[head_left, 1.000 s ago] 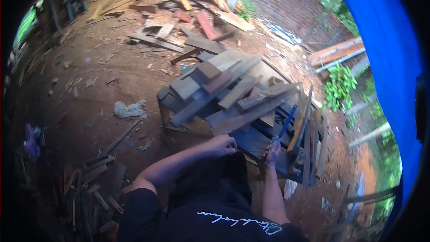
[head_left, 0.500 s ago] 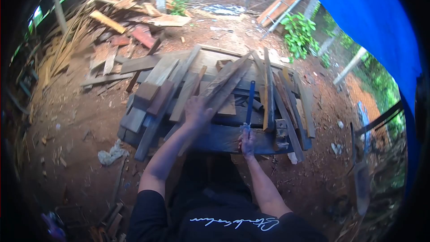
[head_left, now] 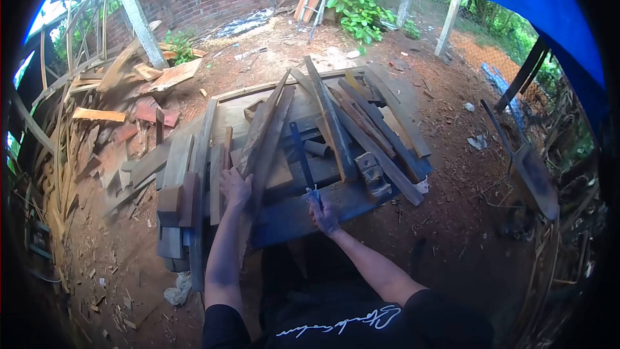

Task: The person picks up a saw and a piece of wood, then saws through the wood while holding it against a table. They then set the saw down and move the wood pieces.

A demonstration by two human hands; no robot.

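A: Where is the blue tool (head_left: 301, 154), and how does the grip stand on it?

B: The right hand (head_left: 323, 213) has its fingers wrapped round the tool's near end. The rest reaches away over the bench (head_left: 287, 218), among the timber.

A: How would it handle?

B: Light and stiff, probably, though so slim a length might flex under sideways force. The near end looks the surest hold.

A: And the left hand (head_left: 236, 187)?

B: It lies at the near part of a rough-edged plank (head_left: 261, 134), left of the tool. Whether its grip clasps or merely rests, the view doesn't tell.

A: What of the plank's feel?

B: Rigid, likely fairly heavy, perhaps splintery along that edge. Holding it across both sides near its middle should balance it best.
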